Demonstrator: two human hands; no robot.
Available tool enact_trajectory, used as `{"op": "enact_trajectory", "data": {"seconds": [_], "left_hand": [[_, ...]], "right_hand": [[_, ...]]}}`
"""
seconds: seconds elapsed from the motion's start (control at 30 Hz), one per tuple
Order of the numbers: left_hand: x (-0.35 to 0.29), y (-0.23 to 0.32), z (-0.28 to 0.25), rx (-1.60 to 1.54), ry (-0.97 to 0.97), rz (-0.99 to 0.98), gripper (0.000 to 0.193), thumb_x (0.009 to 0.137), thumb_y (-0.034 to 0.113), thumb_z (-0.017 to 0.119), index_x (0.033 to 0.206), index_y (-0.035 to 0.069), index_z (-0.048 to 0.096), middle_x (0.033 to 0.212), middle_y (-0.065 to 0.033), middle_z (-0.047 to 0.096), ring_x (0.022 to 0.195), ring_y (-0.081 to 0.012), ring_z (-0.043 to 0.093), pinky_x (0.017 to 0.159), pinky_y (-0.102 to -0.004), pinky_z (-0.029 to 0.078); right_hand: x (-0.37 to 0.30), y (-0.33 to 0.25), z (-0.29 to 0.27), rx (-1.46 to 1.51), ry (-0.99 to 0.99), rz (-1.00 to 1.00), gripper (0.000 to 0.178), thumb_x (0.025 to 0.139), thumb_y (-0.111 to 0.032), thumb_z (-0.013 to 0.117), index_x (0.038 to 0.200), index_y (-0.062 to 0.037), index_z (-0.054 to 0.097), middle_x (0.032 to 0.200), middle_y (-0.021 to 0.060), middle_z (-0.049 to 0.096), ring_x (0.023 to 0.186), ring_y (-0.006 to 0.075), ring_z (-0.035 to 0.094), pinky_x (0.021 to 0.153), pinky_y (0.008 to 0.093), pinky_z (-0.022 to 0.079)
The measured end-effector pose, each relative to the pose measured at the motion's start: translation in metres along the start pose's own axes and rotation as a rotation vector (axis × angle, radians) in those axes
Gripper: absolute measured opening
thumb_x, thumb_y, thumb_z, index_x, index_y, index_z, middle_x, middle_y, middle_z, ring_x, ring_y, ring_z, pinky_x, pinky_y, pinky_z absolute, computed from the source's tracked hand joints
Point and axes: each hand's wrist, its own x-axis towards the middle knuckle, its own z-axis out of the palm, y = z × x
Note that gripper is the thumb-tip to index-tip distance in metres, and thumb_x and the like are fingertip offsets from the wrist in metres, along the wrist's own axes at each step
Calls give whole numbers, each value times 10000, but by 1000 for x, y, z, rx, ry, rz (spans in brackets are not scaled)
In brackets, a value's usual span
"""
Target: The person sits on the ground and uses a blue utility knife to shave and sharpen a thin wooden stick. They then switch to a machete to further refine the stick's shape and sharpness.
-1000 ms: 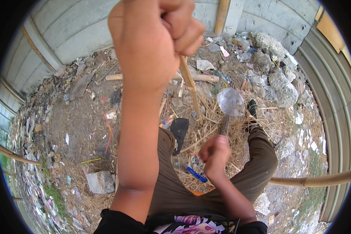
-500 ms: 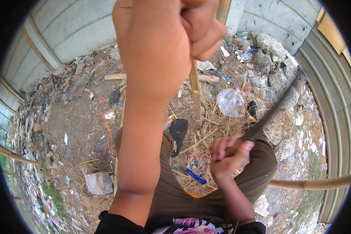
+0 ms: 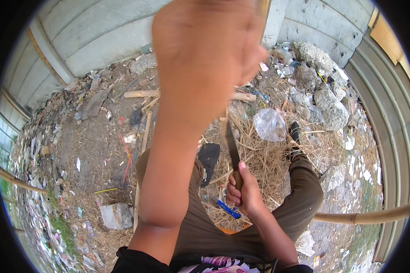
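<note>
My left hand (image 3: pixel 196 59) is raised close to the camera, smeared by motion, its fingers curled round an upright bamboo strip (image 3: pixel 222 129). Most of the strip is hidden behind the hand and wrist; its lower part shows below them. In my right hand (image 3: pixel 248 195) is the wooden handle of a machete, thumb along the top. The dark machete blade (image 3: pixel 233 150) points up and away, its far part beside the strip's lower part; whether they touch I cannot tell. A blue box cutter (image 3: pixel 228 209) lies between my legs, by the right hand.
Dry straw and bamboo shavings (image 3: pixel 259 154) cover the ground between my feet. A clear plastic bag (image 3: pixel 269 124) lies ahead, with rocks (image 3: pixel 330 109) beyond it. A bamboo pole (image 3: pixel 364 216) extends right from my leg. A concrete block (image 3: pixel 117 216) sits at left.
The machete has swung from pointing far right to beside the bamboo strip, the right hand moving slightly left and down. The raised left hand has shifted slightly right.
</note>
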Motion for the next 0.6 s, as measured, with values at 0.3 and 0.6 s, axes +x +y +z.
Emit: {"op": "enact_trajectory", "data": {"seconds": [0.3, 0.6], "left_hand": [[-4, 29, -47, 207, 67, 64, 580, 1046, 636, 409, 700, 193, 269, 542, 75, 185, 442, -64, 115, 420, -273, 106], [-5, 32, -32, 230, 58, 21, 569, 1052, 633, 393, 711, 191, 282, 552, 63, 191, 450, -79, 112, 442, -289, 113]], "right_hand": [[-10, -53, 2, 253, 87, -571, 499, 1090, -500, 400, 831, -79, 470, 522, -6, 388, 442, 106, 393, 435, 282, 306], [-30, -26, -1, -207, 23, -242, 493, 1114, -409, 388, 762, -75, 474, 522, -40, 408, 459, 38, 387, 432, 243, 306]]}}
